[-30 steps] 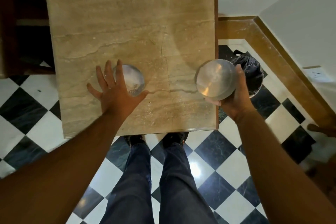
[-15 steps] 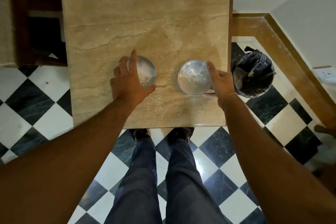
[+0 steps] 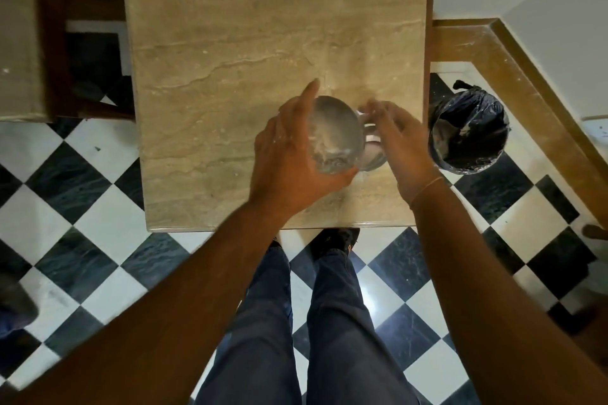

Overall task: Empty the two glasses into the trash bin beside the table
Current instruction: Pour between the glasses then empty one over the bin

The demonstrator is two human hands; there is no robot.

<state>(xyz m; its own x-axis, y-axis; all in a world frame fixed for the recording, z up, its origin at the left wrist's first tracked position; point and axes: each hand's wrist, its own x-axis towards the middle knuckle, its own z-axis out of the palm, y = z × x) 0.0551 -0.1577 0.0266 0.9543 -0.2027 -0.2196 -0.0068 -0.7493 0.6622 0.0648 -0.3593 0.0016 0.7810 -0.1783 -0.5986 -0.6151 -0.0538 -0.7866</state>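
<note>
Glass (image 3: 335,135), mid-frame, is being gripped by the left hand (image 3: 289,158) for carrying to the trash bin (image 3: 468,131) at right; the right hand (image 3: 399,138), fingers loosely curled, is steadying the second glass (image 3: 373,154).

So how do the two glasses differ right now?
The left glass, in the left hand, shows almost whole and appears raised off the table; the right glass is mostly hidden behind it and under the right hand. The left glass has white residue inside; the right one's inside cannot be told. Both are clear, round and near the bin.
</note>
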